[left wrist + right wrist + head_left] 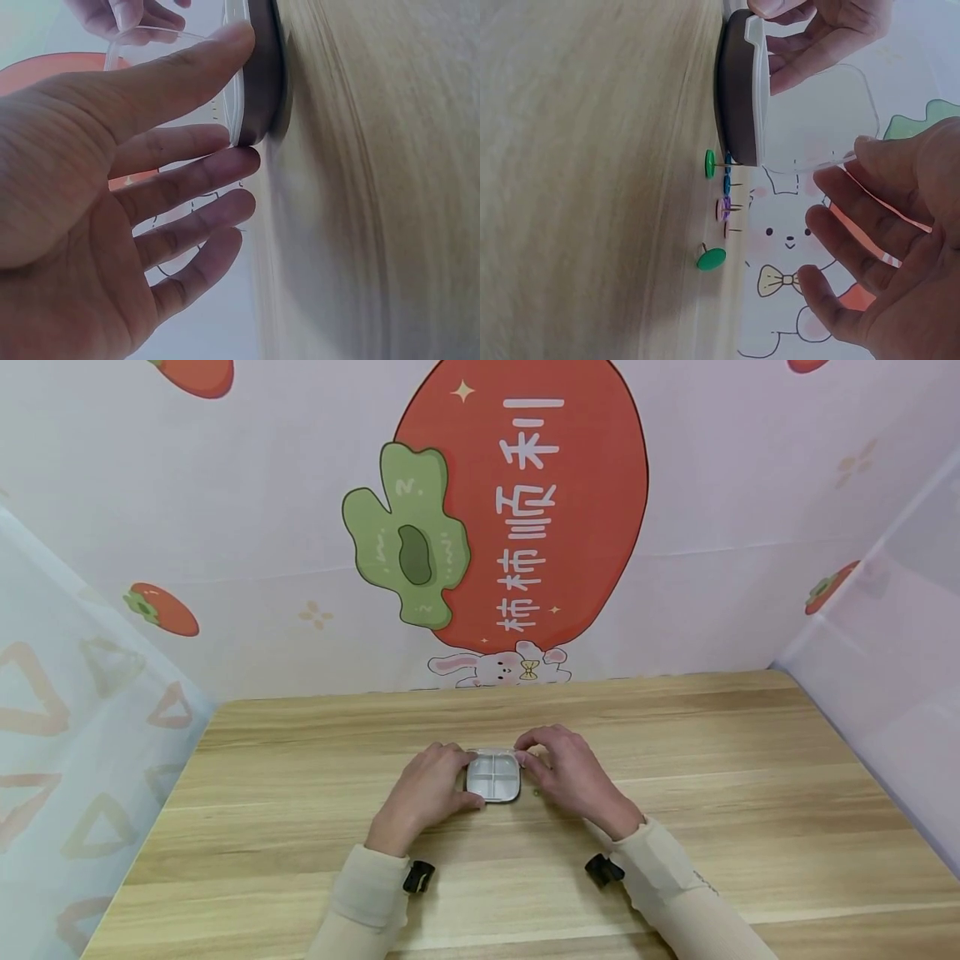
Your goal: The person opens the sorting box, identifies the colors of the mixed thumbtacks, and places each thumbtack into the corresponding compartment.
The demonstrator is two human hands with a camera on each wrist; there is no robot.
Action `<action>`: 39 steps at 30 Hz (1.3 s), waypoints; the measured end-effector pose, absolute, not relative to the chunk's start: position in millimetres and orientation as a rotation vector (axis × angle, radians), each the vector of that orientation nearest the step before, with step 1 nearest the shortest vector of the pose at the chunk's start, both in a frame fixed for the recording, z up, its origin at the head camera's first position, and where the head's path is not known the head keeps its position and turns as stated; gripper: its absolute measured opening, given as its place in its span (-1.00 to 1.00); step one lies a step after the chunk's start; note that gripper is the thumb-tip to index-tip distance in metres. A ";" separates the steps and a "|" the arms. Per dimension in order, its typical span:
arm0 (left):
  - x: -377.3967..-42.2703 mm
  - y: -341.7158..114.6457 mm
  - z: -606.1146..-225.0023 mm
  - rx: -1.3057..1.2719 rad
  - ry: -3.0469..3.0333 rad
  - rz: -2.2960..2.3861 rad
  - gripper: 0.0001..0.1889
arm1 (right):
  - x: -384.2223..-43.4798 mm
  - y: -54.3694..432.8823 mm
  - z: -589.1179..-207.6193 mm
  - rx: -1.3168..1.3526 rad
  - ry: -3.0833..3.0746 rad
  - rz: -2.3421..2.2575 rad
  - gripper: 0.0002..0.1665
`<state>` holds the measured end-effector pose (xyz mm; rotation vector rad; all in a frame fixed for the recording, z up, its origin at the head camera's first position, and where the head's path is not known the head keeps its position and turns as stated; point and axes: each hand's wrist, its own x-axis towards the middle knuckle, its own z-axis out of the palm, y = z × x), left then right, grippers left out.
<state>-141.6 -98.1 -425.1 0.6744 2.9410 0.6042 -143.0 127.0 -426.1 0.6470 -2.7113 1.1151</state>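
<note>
A small pill box (pixel 493 778) with a dark base and pale inner compartments lies on the wooden table, its clear hinged lid (pixel 821 120) raised. My left hand (pixel 429 787) grips the box from the left, thumb at the near edge and forefinger at the far edge; its other fingers spread loosely in the left wrist view. With thumb and forefinger my right hand (pixel 576 777) pinches the lid's edge at the box's far right corner. Beside the box, partly hidden by the right hand from above, are several thumbtacks, among them a green thumbtack (pixel 712 259) and a pink thumbtack (pixel 720 209).
The wooden table (pixel 300 827) meets a printed cloth backdrop (pixel 300 527) at its far edge. Cloth walls also stand on the left and right. A black wrist mount (pixel 418 877) sits at the left cuff, another black mount (pixel 604 870) at the right.
</note>
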 end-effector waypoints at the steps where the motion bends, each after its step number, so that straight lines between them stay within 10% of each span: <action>1: -141.4 -98.0 -425.0 0.677 2.942 0.602 -0.37 | -142.8 126.8 -426.4 0.636 -2.709 1.119 -0.91; 39: -136.4 -92.9 -421.0 0.625 2.886 0.623 -0.30 | -144.4 123.1 -431.8 0.448 -2.685 1.171 -0.82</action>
